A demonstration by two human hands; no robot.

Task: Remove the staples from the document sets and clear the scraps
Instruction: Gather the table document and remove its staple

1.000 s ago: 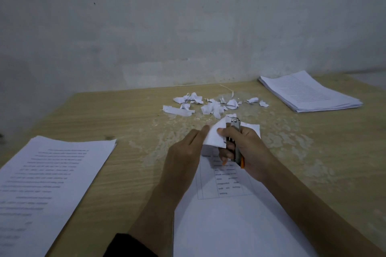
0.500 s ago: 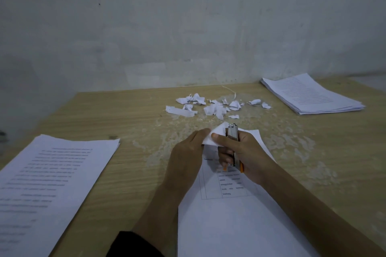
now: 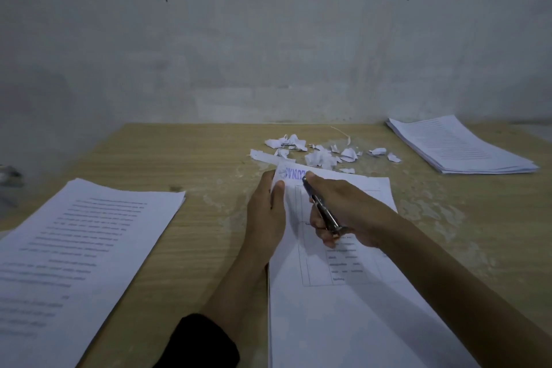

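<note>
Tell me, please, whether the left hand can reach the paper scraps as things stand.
Probably yes, once freed: the left hand pinches a corner of the document, but only bare table separates it from the scraps beyond.

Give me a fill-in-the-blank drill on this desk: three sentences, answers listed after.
1. The right hand grips the staple remover while the left hand pinches the document set's far ___ corner.
2. The torn scraps lie on the ___ table beyond that set.
3. Besides that set, ___ paper piles lie there: the left stack and the right stack.
Missing words: left; wooden; two.
</note>
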